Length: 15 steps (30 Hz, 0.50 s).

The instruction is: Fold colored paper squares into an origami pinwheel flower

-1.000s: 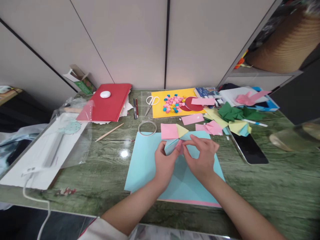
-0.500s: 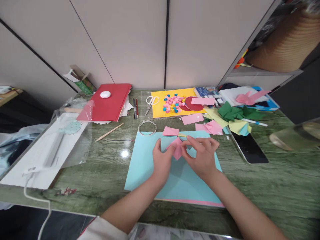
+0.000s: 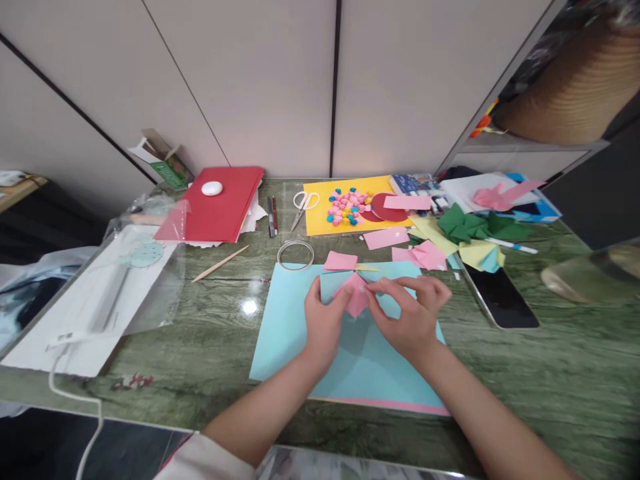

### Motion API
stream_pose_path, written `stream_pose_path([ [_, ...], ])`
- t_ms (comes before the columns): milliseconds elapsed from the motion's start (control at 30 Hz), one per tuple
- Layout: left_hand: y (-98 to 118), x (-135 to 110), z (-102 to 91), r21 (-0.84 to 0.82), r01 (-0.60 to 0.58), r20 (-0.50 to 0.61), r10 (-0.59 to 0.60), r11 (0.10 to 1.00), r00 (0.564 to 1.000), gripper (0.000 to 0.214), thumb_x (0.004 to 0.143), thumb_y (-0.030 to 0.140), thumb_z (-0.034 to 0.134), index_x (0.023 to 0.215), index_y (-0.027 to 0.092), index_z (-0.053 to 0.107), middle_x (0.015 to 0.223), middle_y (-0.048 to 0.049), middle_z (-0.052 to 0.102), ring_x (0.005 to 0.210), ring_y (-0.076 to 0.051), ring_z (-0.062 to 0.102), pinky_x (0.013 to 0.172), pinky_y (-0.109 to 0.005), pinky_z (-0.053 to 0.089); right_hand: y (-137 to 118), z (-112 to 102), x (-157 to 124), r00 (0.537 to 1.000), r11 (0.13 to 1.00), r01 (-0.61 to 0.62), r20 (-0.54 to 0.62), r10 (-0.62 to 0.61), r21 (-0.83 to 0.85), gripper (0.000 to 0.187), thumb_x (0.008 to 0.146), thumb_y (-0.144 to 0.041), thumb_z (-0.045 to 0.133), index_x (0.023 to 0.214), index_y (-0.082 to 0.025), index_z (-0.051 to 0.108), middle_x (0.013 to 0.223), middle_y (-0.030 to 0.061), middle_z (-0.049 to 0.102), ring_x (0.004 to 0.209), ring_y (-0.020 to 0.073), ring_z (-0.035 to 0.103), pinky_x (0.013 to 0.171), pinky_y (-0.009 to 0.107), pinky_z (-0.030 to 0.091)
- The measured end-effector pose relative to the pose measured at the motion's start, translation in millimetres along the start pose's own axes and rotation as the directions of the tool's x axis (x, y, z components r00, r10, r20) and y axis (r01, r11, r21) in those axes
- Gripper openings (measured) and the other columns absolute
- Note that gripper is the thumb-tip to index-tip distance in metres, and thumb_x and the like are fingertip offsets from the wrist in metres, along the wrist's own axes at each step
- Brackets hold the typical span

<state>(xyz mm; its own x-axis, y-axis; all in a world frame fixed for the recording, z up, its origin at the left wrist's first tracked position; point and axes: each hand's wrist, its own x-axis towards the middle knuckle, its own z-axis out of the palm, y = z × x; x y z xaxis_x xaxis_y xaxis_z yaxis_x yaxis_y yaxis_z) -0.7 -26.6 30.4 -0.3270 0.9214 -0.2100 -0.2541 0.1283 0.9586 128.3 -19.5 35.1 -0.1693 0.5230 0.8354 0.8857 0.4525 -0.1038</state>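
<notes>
A folded paper piece (image 3: pixel 354 293) with pink, blue and yellow flaps sits over a light blue sheet (image 3: pixel 295 333) on the green marble table (image 3: pixel 210 333). My left hand (image 3: pixel 325 327) pinches its left side, thumb against a pink flap. From the right, my right hand (image 3: pixel 413 313) grips the same piece with curled fingers. One pink flap (image 3: pixel 341 261) sticks out behind the hands.
A tape ring (image 3: pixel 295 255) and wooden stick (image 3: pixel 220 264) lie left of the sheet. Behind are scissors (image 3: pixel 303 204), a yellow card with small beads (image 3: pixel 345 207), a red folder (image 3: pixel 215 203), pink and green paper scraps (image 3: pixel 470 225). A phone (image 3: pixel 500 297) lies right; plastic bag and cable left.
The folded piece has been tipped and folded down: the large pink and yellow flaps seen a second ago now lie lower, and a pink flap has come up between my thumbs.
</notes>
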Motion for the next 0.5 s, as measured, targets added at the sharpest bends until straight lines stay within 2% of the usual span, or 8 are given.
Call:
stream_pose_path([
  [100, 1, -2, 0.5, 0.032, -0.047, 0.057, 0.046, 0.998, 0.997, 0.019, 0.069, 0.029, 0.068, 0.080, 0.017, 0.059, 0.076, 0.0004, 0.061, 0.071, -0.014, 0.055, 0.070, -0.027, 0.043, -2, 0, 0, 1.000, 1.000, -0.030, 0.001, 0.030, 0.000, 0.049, 0.074, -0.019, 0.068, 0.115, -0.030, 0.043, 0.067, -0.0091, 0.069, 0.074, 0.0154, 0.058, 0.081, 0.036, 0.031],
  [167, 1, -2, 0.9, 0.041, -0.075, 0.093, 0.071, 0.996, 0.993, 0.018, 0.071, 0.028, 0.066, 0.081, 0.017, 0.058, 0.076, 0.0004, 0.060, 0.071, -0.014, 0.054, 0.070, -0.027, 0.044, -5, 0, -1, 0.994, 0.995, -0.097, 0.053, 0.097, 0.001, 0.044, 0.076, -0.022, 0.065, 0.115, -0.029, 0.045, 0.069, -0.0076, 0.070, 0.077, 0.0168, 0.058, 0.082, 0.037, 0.030],
  [267, 0, -3, 1.5, 0.049, -0.095, 0.123, 0.089, 0.994, 0.988, 0.017, 0.072, 0.027, 0.066, 0.083, 0.017, 0.057, 0.078, -0.0002, 0.060, 0.074, -0.014, 0.055, 0.071, -0.027, 0.044, -8, 0, -3, 0.965, 0.975, -0.224, 0.145, 0.220, 0.007, 0.036, 0.079, -0.027, 0.063, 0.112, -0.026, 0.049, 0.068, -0.0058, 0.071, 0.079, 0.0190, 0.057, 0.083, 0.038, 0.028],
  [367, 0, -4, 1.9, 0.051, -0.103, 0.117, 0.096, 0.993, 0.988, 0.017, 0.071, 0.026, 0.066, 0.082, 0.017, 0.056, 0.078, -0.0004, 0.060, 0.075, -0.014, 0.055, 0.072, -0.027, 0.045, -10, 0, -4, 0.938, 0.952, -0.305, 0.182, 0.294, 0.034, 0.037, 0.079, -0.030, 0.061, 0.114, -0.025, 0.049, 0.069, -0.0046, 0.071, 0.083, 0.0205, 0.056, 0.084, 0.039, 0.027],
  [500, 1, -5, 2.7, 0.051, -0.097, 0.105, 0.091, 0.994, 0.990, 0.017, 0.071, 0.027, 0.066, 0.082, 0.018, 0.056, 0.077, -0.0006, 0.060, 0.074, -0.014, 0.055, 0.070, -0.026, 0.044, -11, -2, -2, 0.940, 0.952, -0.301, 0.183, 0.288, 0.047, 0.037, 0.078, -0.028, 0.063, 0.112, -0.026, 0.049, 0.068, -0.0054, 0.071, 0.080, 0.0204, 0.056, 0.083, 0.039, 0.027],
])
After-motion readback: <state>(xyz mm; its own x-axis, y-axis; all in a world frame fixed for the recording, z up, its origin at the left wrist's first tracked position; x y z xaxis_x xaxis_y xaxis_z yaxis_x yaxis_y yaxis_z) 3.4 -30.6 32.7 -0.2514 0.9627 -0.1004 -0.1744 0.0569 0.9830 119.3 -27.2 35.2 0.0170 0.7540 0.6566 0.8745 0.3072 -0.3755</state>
